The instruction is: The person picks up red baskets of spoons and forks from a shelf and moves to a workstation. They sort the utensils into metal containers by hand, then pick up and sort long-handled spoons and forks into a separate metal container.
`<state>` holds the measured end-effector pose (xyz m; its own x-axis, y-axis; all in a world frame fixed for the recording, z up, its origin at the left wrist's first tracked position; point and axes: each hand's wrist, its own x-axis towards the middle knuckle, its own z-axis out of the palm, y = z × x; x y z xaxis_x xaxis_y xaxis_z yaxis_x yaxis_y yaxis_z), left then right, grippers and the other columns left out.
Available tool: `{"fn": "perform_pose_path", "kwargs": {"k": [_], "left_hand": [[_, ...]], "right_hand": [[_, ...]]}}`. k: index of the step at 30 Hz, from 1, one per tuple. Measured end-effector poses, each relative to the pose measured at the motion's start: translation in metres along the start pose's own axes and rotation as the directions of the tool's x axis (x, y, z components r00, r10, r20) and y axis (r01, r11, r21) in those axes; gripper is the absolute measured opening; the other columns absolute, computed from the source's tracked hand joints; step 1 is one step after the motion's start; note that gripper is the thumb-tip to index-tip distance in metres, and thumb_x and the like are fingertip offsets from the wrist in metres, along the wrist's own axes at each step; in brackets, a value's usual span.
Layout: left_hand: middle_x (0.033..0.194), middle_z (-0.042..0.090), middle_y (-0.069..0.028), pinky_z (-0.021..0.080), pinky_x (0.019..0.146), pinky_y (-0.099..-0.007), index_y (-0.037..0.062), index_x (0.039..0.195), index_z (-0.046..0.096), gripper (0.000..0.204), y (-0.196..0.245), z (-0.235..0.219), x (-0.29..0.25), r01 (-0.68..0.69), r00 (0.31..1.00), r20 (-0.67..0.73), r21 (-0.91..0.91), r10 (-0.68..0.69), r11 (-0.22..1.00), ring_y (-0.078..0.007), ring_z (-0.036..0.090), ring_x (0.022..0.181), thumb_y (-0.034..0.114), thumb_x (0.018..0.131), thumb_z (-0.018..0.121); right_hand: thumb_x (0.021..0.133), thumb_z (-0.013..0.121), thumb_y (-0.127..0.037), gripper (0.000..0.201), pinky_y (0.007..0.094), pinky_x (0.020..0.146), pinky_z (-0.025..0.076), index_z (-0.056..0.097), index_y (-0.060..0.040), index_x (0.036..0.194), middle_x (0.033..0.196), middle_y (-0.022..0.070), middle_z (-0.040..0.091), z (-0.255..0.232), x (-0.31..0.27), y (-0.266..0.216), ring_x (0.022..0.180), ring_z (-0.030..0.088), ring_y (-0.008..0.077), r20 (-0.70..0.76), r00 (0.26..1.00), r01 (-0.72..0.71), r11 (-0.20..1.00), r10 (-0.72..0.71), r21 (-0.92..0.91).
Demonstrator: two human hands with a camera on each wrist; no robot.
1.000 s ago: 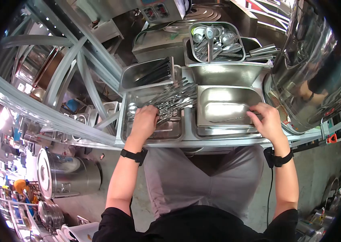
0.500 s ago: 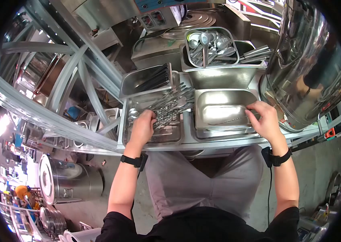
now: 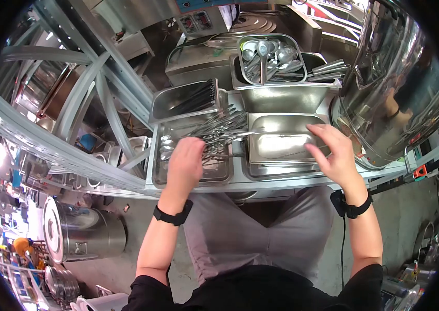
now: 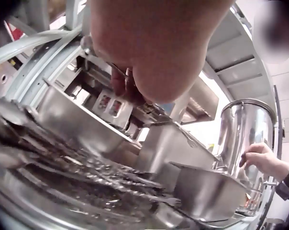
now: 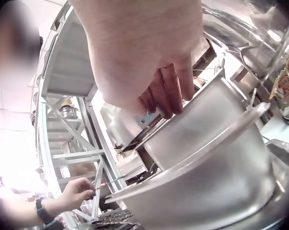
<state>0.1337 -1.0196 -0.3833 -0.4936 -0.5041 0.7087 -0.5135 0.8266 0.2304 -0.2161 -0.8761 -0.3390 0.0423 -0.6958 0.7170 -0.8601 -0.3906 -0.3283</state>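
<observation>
My left hand (image 3: pixel 184 163) is over the left cutlery tray (image 3: pixel 163 173), pinching a slim metal fork (image 3: pixel 245 133) that points right, toward the small steel pan. In the left wrist view the fork (image 4: pixel 188 138) shows its forked end beyond the fingers. Beneath lies a heap of mixed metal cutlery (image 3: pixel 224 127), many pieces with twisted handles. My right hand (image 3: pixel 336 155) hovers at the right side of the small steel pan (image 3: pixel 258 153), thumb and fingers apart with nothing between them. One thin twisted-handled piece (image 3: pixel 289 155) lies in that pan.
Behind the tray stands a pan of black-handled cutlery (image 3: pixel 198 98). A pan of spoons (image 3: pixel 263 52) sits on a deeper steel pan (image 3: pixel 287 101) at the back. A tall shiny pot (image 3: pixel 401 93) stands right, and a metal rack frame (image 3: pixel 74 150) borders the left.
My left hand has come up from the cutlery heap with a fork, whose end now reaches toward the small pan. The right hand's thumb and fingers have spread, and it has shifted slightly left.
</observation>
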Motion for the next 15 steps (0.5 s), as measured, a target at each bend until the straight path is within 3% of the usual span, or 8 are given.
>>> {"fn": "perform_pose_path", "kwargs": {"k": [2,3,4,7,10,12,14,15], "left_hand": [[0.102,0.064,-0.0142,0.055,0.08,-0.0433,0.002,0.105,0.064,0.025,0.028,0.003,0.008,-0.133,0.991,-0.037,-0.043,0.132,0.99,-0.035,0.064,0.093,-0.007,0.082,0.067],[0.102,0.064,-0.0142,0.055,0.08,-0.0433,0.002,0.105,0.064,0.025,0.041,0.005,0.013,-0.13,0.991,-0.04,-0.046,0.128,0.99,-0.035,0.064,0.093,-0.007,0.082,0.067],[0.101,0.065,-0.0143,0.055,0.078,-0.0422,0.0014,0.105,0.065,0.027,0.054,0.009,0.018,-0.183,0.983,-0.041,-0.1,0.18,0.978,-0.0351,0.065,0.091,-0.009,0.081,0.069],[0.101,0.066,-0.0147,0.055,0.076,-0.0408,0.0004,0.107,0.067,0.032,0.078,0.031,0.03,-0.269,0.963,-0.071,-0.187,0.26,0.945,-0.0351,0.065,0.09,-0.011,0.078,0.071],[0.111,0.066,-0.0151,0.054,0.087,-0.0437,0.0014,0.111,0.068,0.035,0.098,0.046,0.044,-0.313,0.949,-0.101,-0.195,0.299,0.929,-0.0355,0.065,0.102,-0.005,0.078,0.075],[0.119,0.065,-0.0135,0.048,0.099,-0.0487,0.0033,0.114,0.068,0.037,0.12,0.042,0.054,-0.182,0.979,-0.11,-0.079,0.173,0.98,-0.0356,0.062,0.113,0.004,0.078,0.08],[0.122,0.064,-0.012,0.044,0.106,-0.0516,0.0048,0.115,0.069,0.039,0.115,0.053,0.046,-0.145,0.988,-0.077,-0.161,0.134,0.976,-0.0343,0.059,0.119,0.013,0.08,0.083],[0.121,0.065,-0.0119,0.044,0.106,-0.0511,0.0046,0.115,0.068,0.039,0.114,0.053,0.04,-0.138,0.989,0.039,-0.137,0.144,0.981,-0.0333,0.06,0.118,0.014,0.081,0.082]], "right_hand": [[0.088,0.078,-0.013,0.032,0.0424,0.079,0.056,0.072,-0.0022,0.117,0.099,0.0167,0.071,0.002,0.008,-0.021,0.089,0.07,0.0379,0.108,0.989,-0.114,0.989,0.104,0.094],[0.091,0.077,-0.01,0.027,0.0372,0.074,0.055,0.071,-0.0008,0.116,0.091,0.0148,0.07,0.005,0.009,-0.027,0.081,0.069,0.0293,0.1,0.981,-0.179,0.973,0.166,0.146],[0.091,0.077,-0.01,0.027,0.0372,0.074,0.055,0.071,-0.0008,0.116,0.091,0.0148,0.07,0.002,0.008,-0.025,0.081,0.069,0.0293,0.103,0.981,-0.178,0.974,0.164,0.143],[0.099,0.069,-0.007,0.015,0.026,0.065,0.047,0.071,0.0021,0.111,0.078,0.0036,0.066,-0.012,-0.003,-0.005,0.07,0.058,0.0079,0.337,0.849,-0.512,0.792,0.407,0.333],[0.101,0.066,-0.007,0.011,0.0227,0.055,0.041,0.073,-0.0011,0.106,0.077,-0.0022,0.065,-0.036,-0.018,0.02,0.063,0.053,0.0039,0.254,0.769,-0.625,0.605,0.587,0.493],[0.103,0.064,-0.008,0.011,0.02,0.054,0.04,0.073,-0.0021,0.105,0.076,-0.0038,0.062,-0.063,-0.022,0.038,0.063,0.053,0.0027,0.13,0.737,-0.639,0.621,0.663,0.454],[0.104,0.063,-0.008,0.011,0.0204,0.054,0.043,0.072,-0.0014,0.104,0.077,-0.0033,0.063,-0.085,-0.024,0.048,0.063,0.053,0.0033,0.039,0.702,-0.67,0.641,0.711,0.375],[0.104,0.063,-0.007,0.011,0.0219,0.055,0.046,0.072,-0.0002,0.103,0.078,-0.0023,0.064,-0.093,-0.027,0.054,0.066,0.055,0.0046,0.057,0.691,-0.679,0.62,0.721,0.393]]}}
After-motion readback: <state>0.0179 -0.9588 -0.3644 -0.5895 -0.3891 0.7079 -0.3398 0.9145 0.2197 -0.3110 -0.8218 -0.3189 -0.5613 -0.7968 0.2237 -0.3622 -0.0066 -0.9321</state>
